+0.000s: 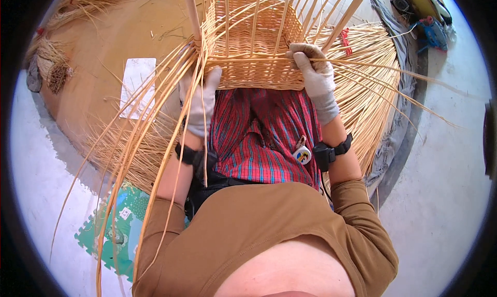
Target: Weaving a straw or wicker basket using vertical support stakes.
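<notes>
The basket (253,75) is rough wicker, the gloves (319,84) matt cloth.

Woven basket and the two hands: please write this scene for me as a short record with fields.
Basket: woven, rectangular, upright rods rising around it
Left hand: gloved, at near left corner; grip partly hidden by strands
Right hand: gloved, closed at near right corner
Cloth: red plaid, over the lap
Right side: large reed bundle, red tie
</notes>
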Action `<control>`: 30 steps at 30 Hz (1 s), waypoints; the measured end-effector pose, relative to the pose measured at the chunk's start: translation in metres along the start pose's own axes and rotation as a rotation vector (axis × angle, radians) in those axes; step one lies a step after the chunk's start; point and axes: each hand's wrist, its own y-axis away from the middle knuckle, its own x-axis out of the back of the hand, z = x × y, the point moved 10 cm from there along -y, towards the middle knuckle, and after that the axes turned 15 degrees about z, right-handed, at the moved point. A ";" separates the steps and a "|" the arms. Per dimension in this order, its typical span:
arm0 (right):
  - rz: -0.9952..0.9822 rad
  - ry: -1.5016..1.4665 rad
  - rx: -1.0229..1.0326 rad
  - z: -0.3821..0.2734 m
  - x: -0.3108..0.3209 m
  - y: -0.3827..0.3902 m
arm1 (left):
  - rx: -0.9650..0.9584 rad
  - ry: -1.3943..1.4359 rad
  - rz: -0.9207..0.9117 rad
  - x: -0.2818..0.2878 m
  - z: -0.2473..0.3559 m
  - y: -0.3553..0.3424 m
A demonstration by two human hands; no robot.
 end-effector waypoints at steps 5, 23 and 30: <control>0.236 0.088 0.187 -0.007 -0.001 0.001 | 0.099 0.031 -0.105 -0.031 -0.026 -0.033; 0.147 0.551 0.998 -0.125 -0.179 -0.079 | 0.365 0.480 -0.148 -0.067 -0.092 -0.027; 0.193 0.215 0.690 -0.099 -0.087 -0.009 | 0.484 0.465 -0.187 -0.055 -0.119 -0.025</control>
